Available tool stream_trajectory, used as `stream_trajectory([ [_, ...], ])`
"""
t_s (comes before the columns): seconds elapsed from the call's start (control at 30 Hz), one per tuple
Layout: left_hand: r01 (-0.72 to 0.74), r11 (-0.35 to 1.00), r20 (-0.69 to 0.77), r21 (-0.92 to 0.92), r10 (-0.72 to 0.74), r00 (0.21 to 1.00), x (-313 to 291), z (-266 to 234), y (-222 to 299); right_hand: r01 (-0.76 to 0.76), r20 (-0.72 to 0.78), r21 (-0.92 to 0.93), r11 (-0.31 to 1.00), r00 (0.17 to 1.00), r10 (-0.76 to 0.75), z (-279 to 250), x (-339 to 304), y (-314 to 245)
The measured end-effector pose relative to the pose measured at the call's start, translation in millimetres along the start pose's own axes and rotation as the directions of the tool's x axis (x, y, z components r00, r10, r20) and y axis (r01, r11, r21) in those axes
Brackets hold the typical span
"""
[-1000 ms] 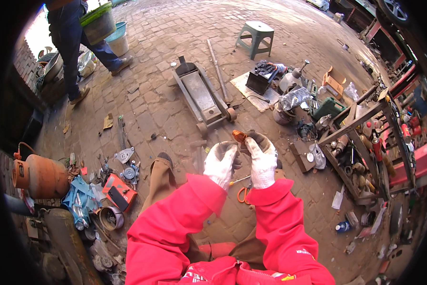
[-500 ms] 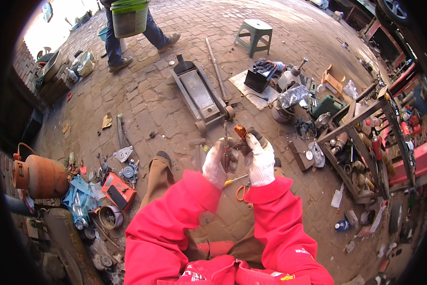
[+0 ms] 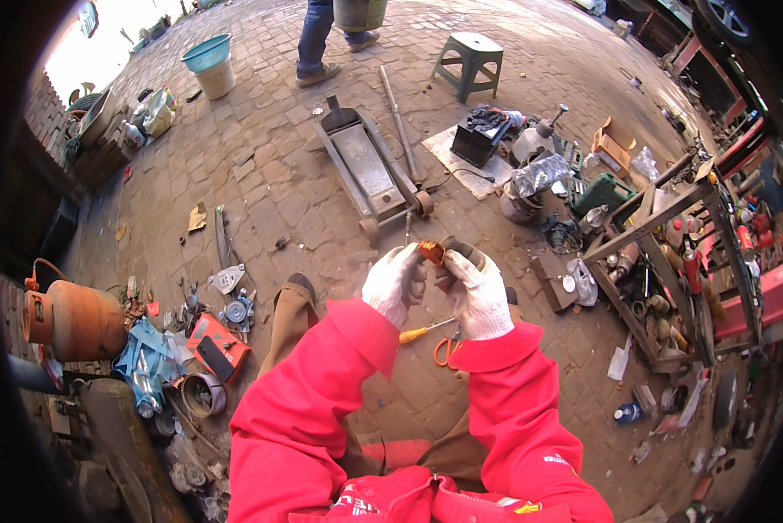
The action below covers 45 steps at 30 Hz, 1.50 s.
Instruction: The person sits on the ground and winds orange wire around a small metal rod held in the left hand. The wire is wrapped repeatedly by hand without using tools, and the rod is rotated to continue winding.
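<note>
My left hand [image 3: 396, 281], in a white glove with dark fingertips, is closed around a thin rod with a spiral-looking tip [image 3: 408, 228] that points upward. My gloved right hand [image 3: 477, 292] pinches a small, ridged, copper-coloured piece [image 3: 431, 252]. This piece sits between the two hands, close to the left fingertips; whether those touch it I cannot tell. On the paving below lie a screwdriver with a yellow handle [image 3: 413, 335] and orange-handled scissors [image 3: 444, 351], partly covered by my right hand and sleeve.
Ahead stands a floor jack [image 3: 365, 166], with a green stool [image 3: 470, 65] beyond. A metal frame full of tools and bottles [image 3: 644, 213] is at right. Left are an orange gas cylinder [image 3: 82, 321] and scattered parts. A person carries a bucket [image 3: 361, 13] at the back.
My hands have drawn together, and the copper-coloured piece has moved left to the left fingertips. The person at the back has walked right, uncovering a teal basin on a white bucket.
</note>
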<state>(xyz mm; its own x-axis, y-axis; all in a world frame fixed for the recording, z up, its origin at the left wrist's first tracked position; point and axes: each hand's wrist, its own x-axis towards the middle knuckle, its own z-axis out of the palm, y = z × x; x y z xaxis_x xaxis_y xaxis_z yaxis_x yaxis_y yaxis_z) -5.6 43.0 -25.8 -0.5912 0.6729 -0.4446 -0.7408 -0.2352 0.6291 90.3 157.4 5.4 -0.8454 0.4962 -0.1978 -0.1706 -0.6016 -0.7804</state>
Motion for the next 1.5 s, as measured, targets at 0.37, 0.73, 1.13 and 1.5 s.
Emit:
stream_trajectory([
  [0.37,-0.235,0.842,0.125,0.486,0.199,0.972,0,-21,37,0.08,0.157,-0.647,0.758,0.987,0.03,9,-14,-13],
  [0.73,-0.336,0.433,0.213,0.836,0.307,0.927,-9,-6,36,0.178,0.28,-0.81,0.559,0.954,0.102,2,-17,-21],
  [1.13,-0.33,0.699,0.259,0.634,0.21,0.943,3,-27,25,0.371,0.352,-0.918,0.138,0.925,-0.141,0,-12,-16],
  [1.5,-0.597,0.313,0.228,0.739,0.718,0.658,-2,-10,25,0.343,0.342,-0.937,-0.063,0.868,-0.361,-5,-2,4],
])
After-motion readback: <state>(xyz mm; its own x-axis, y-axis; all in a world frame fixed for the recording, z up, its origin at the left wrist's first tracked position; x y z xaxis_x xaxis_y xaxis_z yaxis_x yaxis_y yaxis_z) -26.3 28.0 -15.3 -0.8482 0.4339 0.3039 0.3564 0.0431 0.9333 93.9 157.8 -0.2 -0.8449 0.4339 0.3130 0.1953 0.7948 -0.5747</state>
